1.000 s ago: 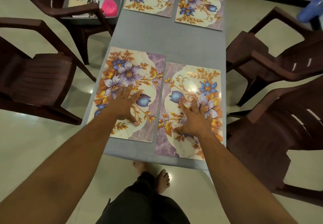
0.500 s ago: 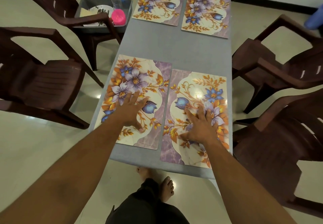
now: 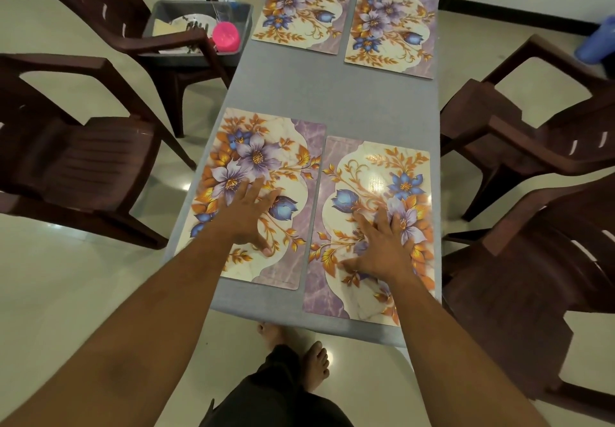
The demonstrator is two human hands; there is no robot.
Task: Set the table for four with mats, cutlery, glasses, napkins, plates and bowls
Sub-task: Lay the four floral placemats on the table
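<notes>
Grey surface (image 3: pixel 332 100), four dark brown plastic chairs around it. Four floral mats on it: far left mat (image 3: pixel 299 7), far right mat (image 3: pixel 392 27), near left mat (image 3: pixel 253 167), near right mat (image 3: pixel 376 193), near pair almost edge to edge. Grey bin (image 3: pixel 196 53) on far left chair (image 3: pixel 100 4), holds a plate, forks, glass, pink bowl (image 3: pixel 226 35). Left hand (image 3: pixel 246 217) flat, fingers spread, on near left mat; right hand (image 3: pixel 382 247) flat, spread, on near right mat.
</notes>
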